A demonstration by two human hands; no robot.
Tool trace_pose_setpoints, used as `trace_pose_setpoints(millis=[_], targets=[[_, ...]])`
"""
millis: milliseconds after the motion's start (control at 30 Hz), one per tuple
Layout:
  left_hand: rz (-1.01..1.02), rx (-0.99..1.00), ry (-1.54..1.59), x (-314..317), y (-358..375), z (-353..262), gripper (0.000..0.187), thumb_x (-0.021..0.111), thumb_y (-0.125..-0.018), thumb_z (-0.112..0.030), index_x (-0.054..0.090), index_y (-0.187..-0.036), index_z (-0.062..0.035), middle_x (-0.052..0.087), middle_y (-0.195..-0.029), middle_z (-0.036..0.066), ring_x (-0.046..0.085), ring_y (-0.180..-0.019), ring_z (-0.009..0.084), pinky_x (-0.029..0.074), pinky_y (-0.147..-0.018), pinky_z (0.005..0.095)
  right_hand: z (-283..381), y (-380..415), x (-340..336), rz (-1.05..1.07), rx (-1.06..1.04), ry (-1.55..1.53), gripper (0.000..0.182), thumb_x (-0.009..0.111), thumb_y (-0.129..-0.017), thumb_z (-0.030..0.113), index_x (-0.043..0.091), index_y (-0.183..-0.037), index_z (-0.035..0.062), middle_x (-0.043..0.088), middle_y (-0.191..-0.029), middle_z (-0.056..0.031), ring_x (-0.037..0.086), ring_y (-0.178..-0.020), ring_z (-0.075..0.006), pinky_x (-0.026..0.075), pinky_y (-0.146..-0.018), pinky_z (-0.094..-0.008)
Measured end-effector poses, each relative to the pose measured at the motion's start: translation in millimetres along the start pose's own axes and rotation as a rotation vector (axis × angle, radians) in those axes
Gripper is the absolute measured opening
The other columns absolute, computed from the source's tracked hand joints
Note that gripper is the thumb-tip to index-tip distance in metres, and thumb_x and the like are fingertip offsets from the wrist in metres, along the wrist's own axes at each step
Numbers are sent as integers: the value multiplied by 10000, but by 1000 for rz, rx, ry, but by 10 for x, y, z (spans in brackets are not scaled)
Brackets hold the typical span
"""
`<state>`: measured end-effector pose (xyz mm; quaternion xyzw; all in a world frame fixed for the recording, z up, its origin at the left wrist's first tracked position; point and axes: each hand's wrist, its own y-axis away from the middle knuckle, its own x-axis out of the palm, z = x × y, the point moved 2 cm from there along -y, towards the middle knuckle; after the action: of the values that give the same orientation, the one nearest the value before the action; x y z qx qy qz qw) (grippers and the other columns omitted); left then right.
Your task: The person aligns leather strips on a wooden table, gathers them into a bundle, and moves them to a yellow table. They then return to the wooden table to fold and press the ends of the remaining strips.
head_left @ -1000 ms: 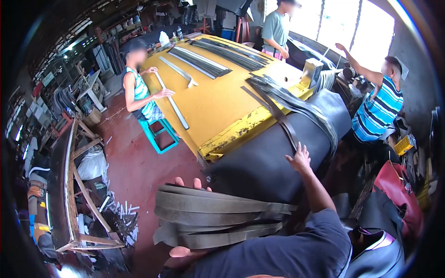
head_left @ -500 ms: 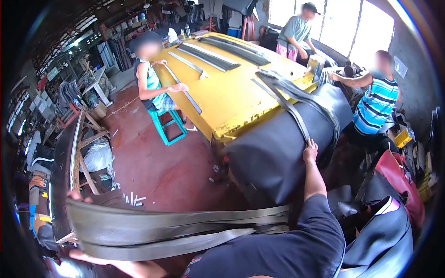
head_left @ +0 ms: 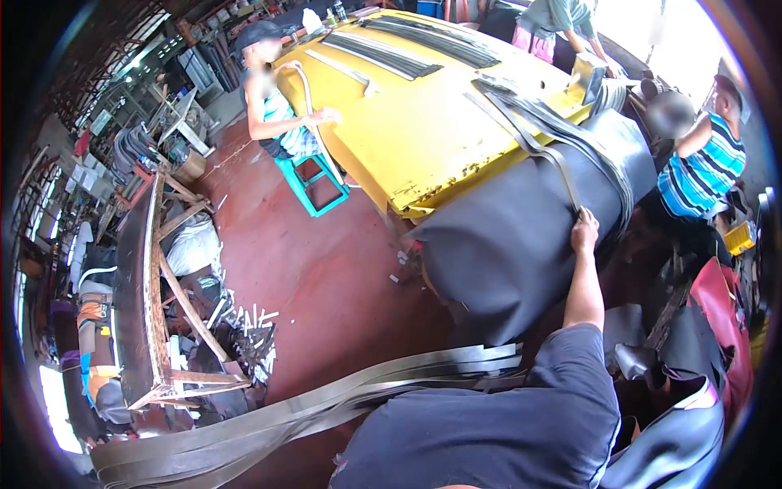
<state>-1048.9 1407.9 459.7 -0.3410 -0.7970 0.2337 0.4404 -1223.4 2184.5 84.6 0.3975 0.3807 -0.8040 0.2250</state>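
My right hand (head_left: 585, 231) is closed on the lower end of a dark, flat strip (head_left: 560, 167). This strip hangs off the yellow table over a large black sheet of material (head_left: 505, 236) bulging at the table's near side. More long dark strips (head_left: 599, 155) drape over the sheet just beyond my hand. Across the lower left, in front of my body, stretches a bundle of long grey-black strips (head_left: 326, 399). My left hand does not show; the bundle's far left end runs down to the dark edge of the view.
The yellow table (head_left: 440, 122) carries several dark strips (head_left: 383, 53). A person (head_left: 277, 114) works at its left side by a teal stool (head_left: 314, 187); two others are at the right. A wooden frame (head_left: 159, 285) stands left, with scraps beside it. Black material (head_left: 676, 440) lies lower right.
The view has shifted, so the table sits higher. The strip bundle has dropped at its left end, and my left hand has left the view. My right hand keeps its hold.
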Motion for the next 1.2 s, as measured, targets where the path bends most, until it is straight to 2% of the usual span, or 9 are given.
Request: trace_pose_setpoints(millis=[133, 300, 467, 600, 733, 1000, 1067, 1133, 1200], targets=[[-64, 95, -118, -95, -226, -141, 895, 467, -864, -619, 225, -1484, -20, 204, -1546, 168, 292, -1379, 325, 195, -1155, 518, -185, 179, 34, -54, 35, -27, 362, 494, -907, 122, 559, -1258, 61, 573, -1273, -156, 513, -1186, -343, 425, -1005, -404], [-100, 215, -217, -228, -561, -471, 841, 442, -897, -583, 239, -1479, -11, 210, -1543, 175, 295, -1375, 322, 199, -1153, 514, -181, 212, 101, -62, 136, 297, 558, 544, -924, 206, 345, -1434, 95, 371, -1474, -188, 331, -1375, -347, 306, -1048, -634], [-103, 329, -275, -533, -1016, -873, 787, 416, -930, -548, 252, -1473, -2, 217, -1539, 182, 299, -1371, 320, 202, -1151, 510, 1628, 1022, -558, -230, -358, -318, 542, 628, -889, 132, 417, -1371, -1, 384, -1431, -252, 342, -1349, -409, 301, -1108, -474], [-114, 412, -333, -1044, -1441, -1280, 746, 396, -956, -520, 263, -1468, 6, 222, -1536, 188, 302, -1368, 317, 205, -1149, 507, 3760, 2694, -1007, 479, -616, -836, 597, 748, -702, 38, 496, -1242, 3, 510, -1284, -213, 457, -1253, -395, 389, -1043, -446], [-164, 486, -406, -1830, -1873, -1776, 705, 376, -983, -492, 274, -1464, 13, 228, -1534, 193, 305, -1365, 315, 209, -1147, 504, 5265, 4697, -917, 1128, -951, -1202, 788, 752, -808, 268, 347, -1426, -7, 355, -1465, -233, 346, -1370, -357, 295, -1131, -421], [-580, 630, -817, -3130, -2058, -1866, 800, 377, -977, -559, 292, -1421, 101, 342, -1455, 266, 370, -1326, 338, 253, -1126, 468, 7826, 6474, -1940, 1397, -1527, -1677, 924, 811, -741, 210, 275, -1465, 3, 318, -1497, -218, 292, -1410, -327, 252, -1150, -419], [-236, 274, -361, -3516, -2166, -1845, 798, 351, -957, -632, 442, -1342, 61, 490, -1361, 181, 485, -1245, 274, 369, -1069, 432, 8405, 6894, -2121, 1460, -1571, -1870, 940, 813, -737, 152, 252, -1478, 11, 308, -1510, -197, 266, -1424, -312, 211, -1165, -415], [-122, 194, -340, -3707, -2216, -1918, 972, 419, -887, -704, 293, -1411, 105, 385, -1436, 217, 402, -1304, 329, 289, -1111, 463, 8924, 7370, -2300, 1892, -1333, -2034, 943, 799, -735, 70, 231, -1486, 15, 289, -1527, -175, 256, -1430, -292, 178, -1177, -403], [184, 35, 334, -4002, -2340, -1978, 850, 439, -910, -665, 372, -1387, 36, 455, -1370, 174, 461, -1241, 296, 354, -1070, 441, 9454, 7838, -2545, 2252, -1248, -2042, 932, 779, -743, 32, 218, -1487, 9, 272, -1539, -152, 257, -1431, -271, 162, -1182, -393]])
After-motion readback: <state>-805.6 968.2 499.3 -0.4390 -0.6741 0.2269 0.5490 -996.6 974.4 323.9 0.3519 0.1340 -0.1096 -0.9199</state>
